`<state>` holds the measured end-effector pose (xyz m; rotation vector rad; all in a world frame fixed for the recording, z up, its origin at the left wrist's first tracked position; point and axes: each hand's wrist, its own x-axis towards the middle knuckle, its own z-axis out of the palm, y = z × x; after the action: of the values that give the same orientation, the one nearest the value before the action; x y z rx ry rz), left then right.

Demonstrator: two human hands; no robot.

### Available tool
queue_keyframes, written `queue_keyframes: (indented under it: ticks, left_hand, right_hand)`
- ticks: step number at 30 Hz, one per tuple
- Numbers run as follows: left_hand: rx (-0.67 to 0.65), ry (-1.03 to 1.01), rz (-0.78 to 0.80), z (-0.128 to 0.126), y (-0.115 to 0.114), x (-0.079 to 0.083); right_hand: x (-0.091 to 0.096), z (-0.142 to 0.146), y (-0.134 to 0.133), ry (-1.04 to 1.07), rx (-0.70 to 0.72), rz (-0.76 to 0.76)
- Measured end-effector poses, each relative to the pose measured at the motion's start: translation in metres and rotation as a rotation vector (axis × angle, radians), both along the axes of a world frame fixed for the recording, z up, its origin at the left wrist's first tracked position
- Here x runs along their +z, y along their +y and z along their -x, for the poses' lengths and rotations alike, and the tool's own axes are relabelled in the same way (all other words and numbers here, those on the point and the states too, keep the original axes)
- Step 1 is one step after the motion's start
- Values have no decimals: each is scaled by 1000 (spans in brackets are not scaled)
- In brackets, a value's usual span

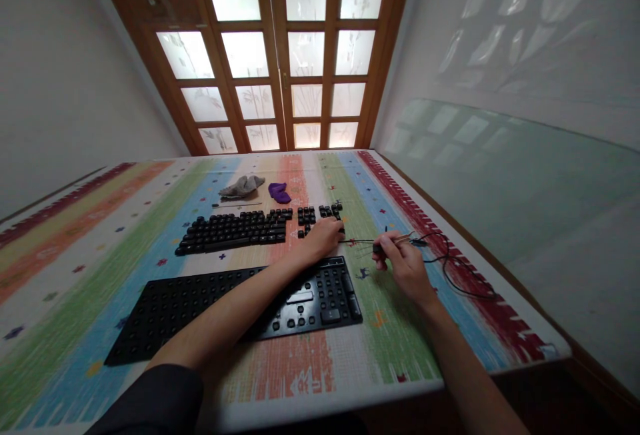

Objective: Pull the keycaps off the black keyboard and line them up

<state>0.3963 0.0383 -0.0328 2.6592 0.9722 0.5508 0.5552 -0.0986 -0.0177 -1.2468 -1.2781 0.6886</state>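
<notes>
My left hand (325,235) reaches across the keyboard base (200,295) to the loose number-pad keycaps. Its fingers are bent down and pressed on a black keycap (342,228) at the right edge of that group. My right hand (404,267) is closed above the green stripe, gripping a wire keycap puller (376,248) with a small black part at the fingertips and thin wires sticking out. Rows of loose black keycaps (235,232) lie behind the base. Most of the base is bare of caps, though several remain at its right end.
A black cable (453,268) loops on the right of the table, and part of it runs between my hands. Behind the keycaps lie a grey cloth (243,187), a purple cloth (279,192) and a thin rod (237,205). A glass panel (500,182) leans along the right wall.
</notes>
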Motion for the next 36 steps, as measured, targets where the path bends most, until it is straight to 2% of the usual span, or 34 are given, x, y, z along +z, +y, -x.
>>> queue_keyframes:
  ticks: [17, 28, 30, 34, 36]
  left_hand:
    - [-7, 85, -27, -6, 0, 4]
    - [-40, -1, -26, -3, -4, 6]
    - [-96, -49, -21, -1, -11, 10]
    - [-361, -236, 44, 5, -33, 20]
    - [-422, -282, 68, 8, -41, 25]
  right_hand:
    - [-1, 0, -1, -58, -3, 12]
    - [-2, 0, 0, -92, -13, 22]
    - [-2, 0, 0, -65, -6, 35]
    - [0, 1, -2, -8, 20, 35]
    - [2, 2, -3, 29, 46, 32]
